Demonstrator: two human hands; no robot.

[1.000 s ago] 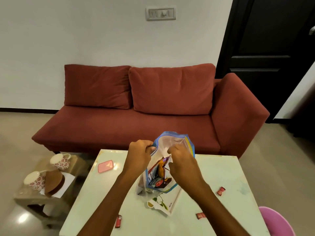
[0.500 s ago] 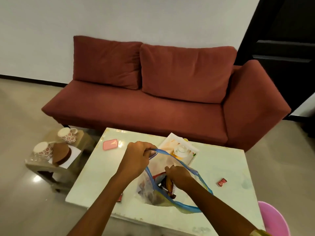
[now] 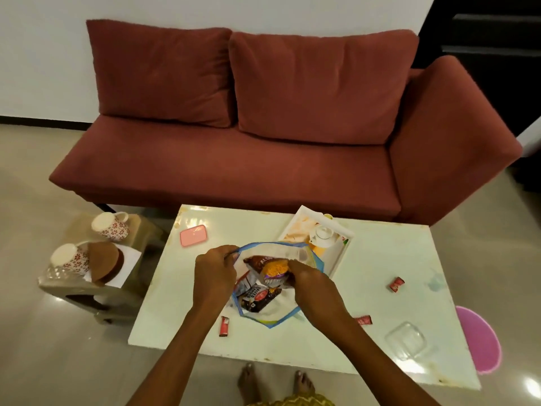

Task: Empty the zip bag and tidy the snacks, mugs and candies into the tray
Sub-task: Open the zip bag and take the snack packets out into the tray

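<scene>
A clear zip bag point(image 3: 272, 313) with a blue rim lies open on the white table point(image 3: 380, 326). My left hand point(image 3: 215, 275) pinches its left rim. My right hand point(image 3: 307, 281) reaches inside and grips an orange and brown snack packet point(image 3: 270, 268). A dark snack packet point(image 3: 259, 297) lies lower in the bag. The printed tray point(image 3: 336, 260) sits just behind the bag. Red wrapped candies lie on the table: one point(image 3: 224, 326) by my left arm, one point(image 3: 364, 320) by my right arm, one point(image 3: 396, 284) further right. Two floral mugs point(image 3: 111, 226) point(image 3: 68, 257) stand on a side stool.
A pink lid point(image 3: 193, 235) lies at the table's far left. A clear glass dish point(image 3: 405, 341) sits near the front right. A brown bowl point(image 3: 104, 263) rests on the stool point(image 3: 87, 294) beside the mugs. A red sofa point(image 3: 263, 127) stands behind; a pink stool point(image 3: 477, 338) at right.
The view tipped down and back. The bag went from held upright to lying open on the table. My right hand went into it and took hold of the orange packet.
</scene>
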